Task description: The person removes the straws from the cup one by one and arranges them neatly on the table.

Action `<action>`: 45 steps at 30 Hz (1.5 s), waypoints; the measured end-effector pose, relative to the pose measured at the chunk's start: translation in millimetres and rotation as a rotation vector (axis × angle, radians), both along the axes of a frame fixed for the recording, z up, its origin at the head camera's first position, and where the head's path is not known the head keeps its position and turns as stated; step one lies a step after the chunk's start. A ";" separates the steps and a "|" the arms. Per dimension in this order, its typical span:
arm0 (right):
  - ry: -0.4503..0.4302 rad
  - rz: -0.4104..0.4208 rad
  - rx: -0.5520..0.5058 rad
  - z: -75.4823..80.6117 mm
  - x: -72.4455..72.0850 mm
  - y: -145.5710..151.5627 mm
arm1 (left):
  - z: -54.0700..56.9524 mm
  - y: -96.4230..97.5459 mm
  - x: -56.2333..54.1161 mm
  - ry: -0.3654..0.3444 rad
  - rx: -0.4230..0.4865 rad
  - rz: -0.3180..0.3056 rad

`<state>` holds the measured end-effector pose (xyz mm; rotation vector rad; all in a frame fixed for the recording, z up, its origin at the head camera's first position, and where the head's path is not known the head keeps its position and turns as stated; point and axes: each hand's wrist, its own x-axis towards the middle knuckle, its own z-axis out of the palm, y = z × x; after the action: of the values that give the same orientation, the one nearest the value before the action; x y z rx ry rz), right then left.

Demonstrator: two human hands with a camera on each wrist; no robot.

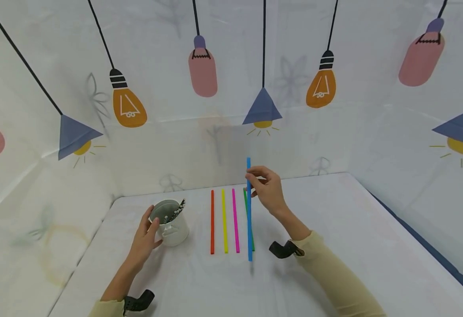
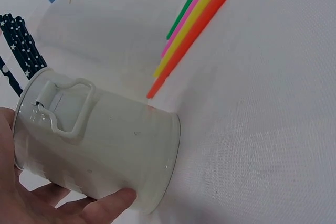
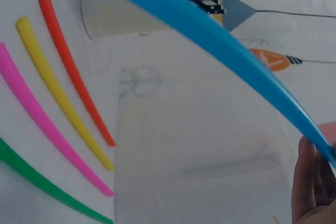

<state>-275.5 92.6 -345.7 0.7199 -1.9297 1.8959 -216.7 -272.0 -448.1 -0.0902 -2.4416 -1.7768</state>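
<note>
We record the right grip (image 1: pixel 270 190) pinching the blue straw (image 1: pixel 249 220) near its upper end, most of the length below the fingers, right of the white pot (image 1: pixel 177 233). The left grip (image 1: pixel 143 241) curls round that pot's left side. On the worktop (image 1: pixel 191 281), rightward from the pot, we log red (image 1: pixel 212 222), yellow (image 1: pixel 225 220), pink (image 1: pixel 235 220) and green (image 3: pixel 52 188) straws.

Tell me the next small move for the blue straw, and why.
Probably bring the blue straw across to the open mouth of the white cup: the right hand pinches the straw near its far end, the left hand holds the cup, and the dark patterned straws inside leave room.
</note>
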 end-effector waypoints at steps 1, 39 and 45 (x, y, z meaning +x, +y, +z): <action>-0.010 0.001 0.021 0.5 -0.9 1.7 | 0.0 0.1 -0.1 0.000 0.001 0.000; -0.446 -0.236 0.313 -106.4 -92.0 24.4 | -5.3 0.2 -1.6 -0.001 -0.004 0.028; -0.458 -0.251 0.323 -114.4 -100.9 26.6 | -3.1 0.6 -0.9 0.009 -0.003 0.026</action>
<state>-376.4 119.2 -460.1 0.1042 -2.5047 1.7169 -217.7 -271.4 -451.2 -0.0654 -2.4286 -1.7580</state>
